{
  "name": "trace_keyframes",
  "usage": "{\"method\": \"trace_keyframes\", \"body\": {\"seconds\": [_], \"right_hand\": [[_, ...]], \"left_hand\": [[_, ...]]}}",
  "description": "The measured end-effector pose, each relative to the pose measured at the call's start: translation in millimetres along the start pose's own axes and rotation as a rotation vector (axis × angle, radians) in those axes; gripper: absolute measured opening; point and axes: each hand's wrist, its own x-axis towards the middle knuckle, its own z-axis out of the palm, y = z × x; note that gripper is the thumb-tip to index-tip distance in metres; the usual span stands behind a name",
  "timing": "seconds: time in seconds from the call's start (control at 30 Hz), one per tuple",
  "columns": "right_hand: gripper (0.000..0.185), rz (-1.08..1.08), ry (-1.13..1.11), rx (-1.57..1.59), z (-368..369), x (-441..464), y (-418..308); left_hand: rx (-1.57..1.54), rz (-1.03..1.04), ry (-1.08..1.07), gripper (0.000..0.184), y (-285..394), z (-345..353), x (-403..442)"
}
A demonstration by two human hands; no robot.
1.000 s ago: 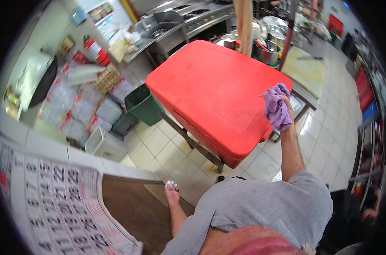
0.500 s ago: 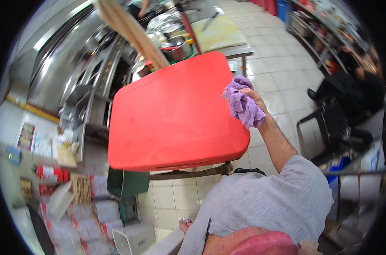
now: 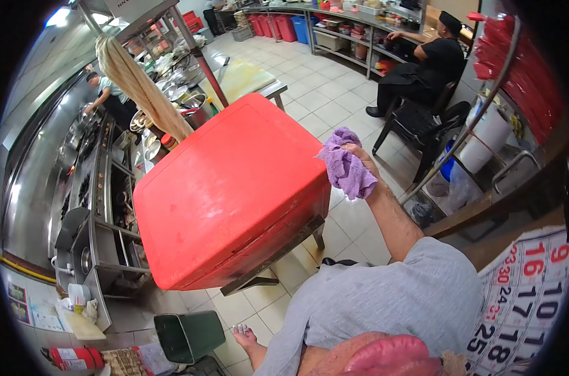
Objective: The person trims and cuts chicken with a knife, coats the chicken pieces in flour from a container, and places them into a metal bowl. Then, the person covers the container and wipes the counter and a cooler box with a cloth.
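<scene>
My right hand (image 3: 362, 159) is closed round a crumpled purple cloth (image 3: 347, 168), held beside the right edge of a large red cooler (image 3: 228, 188). The cooler's lid is down, and it stands on a dark low stand (image 3: 268, 266). Low in the view, near a green bin (image 3: 189, 337), my left hand (image 3: 244, 337) hangs with its fingers partly curled. Its fingertips look whitish. Whether anything is in it is too small to tell.
A person in black (image 3: 432, 59) sits on a chair at the right. Another person (image 3: 105, 94) stands by the stoves at the left. Beyond the cooler are a cutting board (image 3: 243, 80) and pots. A metal rack (image 3: 479, 163) and a calendar (image 3: 522, 301) are at the right.
The view has swung right, bringing in the seated person, the rack and the calendar at the right. The purple cloth stays in my right hand, near the cooler's edge.
</scene>
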Motion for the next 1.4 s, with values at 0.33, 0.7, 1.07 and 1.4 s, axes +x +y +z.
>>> {"method": "trace_keyframes", "body": {"seconds": [0.33,0.7,1.07,1.4], "right_hand": [[0.016,-0.042,0.158,0.131,-9,-16,6],[0.017,0.117,-0.058,0.283,22,62,103],[0.014,0.074,-0.042,0.178,84,91,233],[0.038,0.075,-0.240,0.004,201,139,419]], "left_hand": [[-0.013,-0.108,-0.112,0.021,-27,-24,33],[-0.123,0.049,0.062,0.016,32,-117,35],[-0.314,0.122,-0.062,0.018,118,-175,159],[-0.191,0.315,-0.207,0.027,329,-96,149]]}}
